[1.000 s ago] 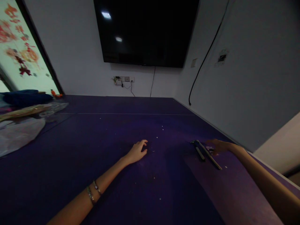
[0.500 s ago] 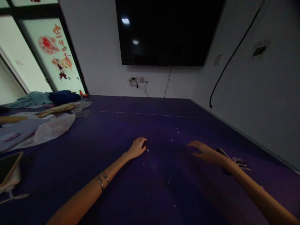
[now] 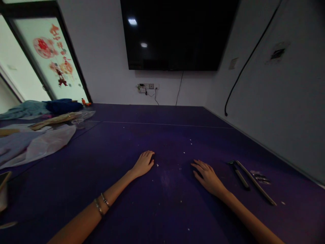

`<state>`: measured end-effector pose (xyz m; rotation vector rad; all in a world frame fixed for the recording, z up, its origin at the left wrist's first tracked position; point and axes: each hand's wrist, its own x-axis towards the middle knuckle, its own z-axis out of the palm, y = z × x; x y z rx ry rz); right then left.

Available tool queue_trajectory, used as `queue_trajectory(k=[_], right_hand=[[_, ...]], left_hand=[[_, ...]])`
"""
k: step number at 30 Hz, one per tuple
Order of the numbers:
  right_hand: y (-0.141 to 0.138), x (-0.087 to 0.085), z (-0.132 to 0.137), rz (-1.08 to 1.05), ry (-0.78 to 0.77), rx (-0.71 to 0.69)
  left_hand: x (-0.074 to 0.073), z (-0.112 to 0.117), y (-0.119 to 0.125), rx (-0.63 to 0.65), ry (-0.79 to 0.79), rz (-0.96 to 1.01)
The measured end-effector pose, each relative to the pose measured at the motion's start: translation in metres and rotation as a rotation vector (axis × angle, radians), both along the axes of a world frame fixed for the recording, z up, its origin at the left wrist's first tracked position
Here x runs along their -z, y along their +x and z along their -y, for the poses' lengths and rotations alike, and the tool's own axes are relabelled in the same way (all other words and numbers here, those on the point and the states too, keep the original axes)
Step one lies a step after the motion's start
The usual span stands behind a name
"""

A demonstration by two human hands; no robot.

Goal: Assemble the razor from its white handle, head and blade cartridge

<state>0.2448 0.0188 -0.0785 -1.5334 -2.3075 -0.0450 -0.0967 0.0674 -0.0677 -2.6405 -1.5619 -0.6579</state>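
My left hand (image 3: 143,163) lies flat on the dark purple table (image 3: 162,210), fingers stretched out and holding nothing; two bracelets (image 3: 101,204) circle its wrist. My right hand (image 3: 207,175) also rests palm down on the table, fingers spread, empty. To its right lie two long thin metal tools (image 3: 250,181) side by side, with a few small metal pieces (image 3: 260,177) next to them. Neither hand touches the tools. Small white crumbs (image 3: 186,146) dot the surface between and beyond the hands.
Plastic sheets and cloth (image 3: 38,142) are heaped at the table's left, with a blue bundle (image 3: 62,105) behind. A dark screen (image 3: 175,34) hangs on the far wall over sockets (image 3: 147,87). A black cable (image 3: 243,67) runs down the right wall.
My right hand has let go of the spot by the metal tools and moved left, settling flat beside my left hand. The left hand has flattened slightly. My head turned left.
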Motion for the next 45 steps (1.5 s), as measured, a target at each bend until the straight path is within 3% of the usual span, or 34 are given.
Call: queue_trajectory(k=[27, 32, 35, 39, 45], right_hand=[[0.001, 0.000, 0.002, -0.048, 0.014, -0.017], [0.002, -0.002, 0.000, -0.144, -0.014, -0.038], [0.010, -0.012, -0.002, -0.278, 0.032, -0.047], [0.036, -0.037, -0.004, -0.348, 0.118, 0.082], [0.095, -0.066, 0.004, -0.034, -0.047, 0.461]], left_hand=[[-0.002, 0.002, -0.001, -0.012, -0.013, -0.089], [-0.001, 0.002, -0.001, -0.008, -0.013, -0.078], [-0.001, 0.001, -0.002, -0.008, -0.011, -0.078], [0.000, 0.000, -0.002, -0.004, -0.003, -0.075], [0.001, -0.001, -0.003, 0.001, -0.004, -0.063]])
